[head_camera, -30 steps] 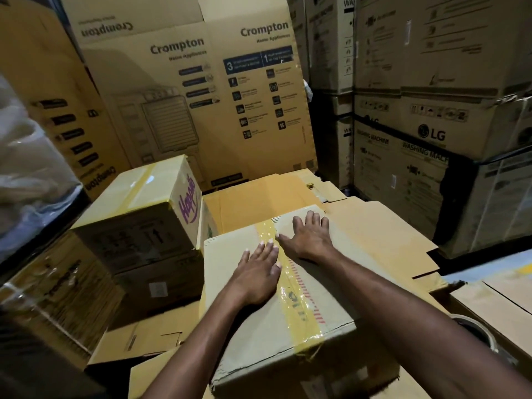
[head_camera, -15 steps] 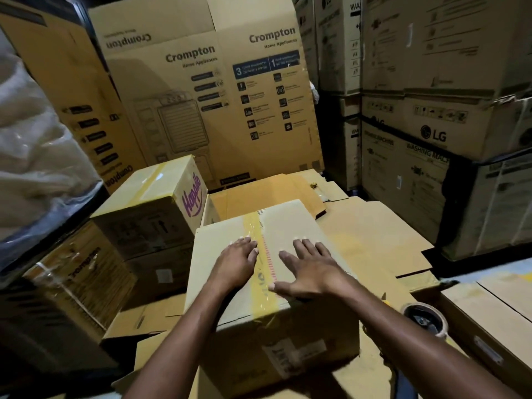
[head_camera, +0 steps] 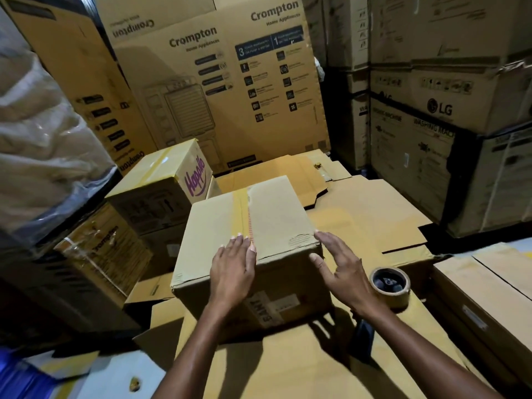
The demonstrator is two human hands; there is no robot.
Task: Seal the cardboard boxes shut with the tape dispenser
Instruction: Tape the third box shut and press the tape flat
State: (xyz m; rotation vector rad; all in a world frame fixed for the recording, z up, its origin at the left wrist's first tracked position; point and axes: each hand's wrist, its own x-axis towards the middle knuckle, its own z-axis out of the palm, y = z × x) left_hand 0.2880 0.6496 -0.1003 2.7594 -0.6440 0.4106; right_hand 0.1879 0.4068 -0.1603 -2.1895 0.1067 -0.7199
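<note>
Taped box (head_camera: 259, 226) is sitting centre on flattened cardboard (head_camera: 371, 217), with a yellow tape strip (head_camera: 242, 208) running along its top seam. My left hand (head_camera: 233, 269) is lying flat over the near top edge, fingers straight on the tape. My right hand (head_camera: 342, 266) is hovering at the near right corner, fingers spread, gripping nothing. The tape dispenser (head_camera: 390, 286) is standing just right of that hand.

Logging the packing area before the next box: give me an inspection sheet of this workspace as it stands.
Surface: flattened brown cardboard sheets under the box.
Job's things: brown cardboard box, yellow tape strip along its top seam; brown tape roll beside it, right.
Clutter: smaller taped box printed Happilo, left.
Hands: left hand flat on the box's near edge; right hand open at its near right corner.
Cables: nothing seen.
Surroundings: Crompton cartons behind, LG cartons right, plastic-wrapped load left.
</note>
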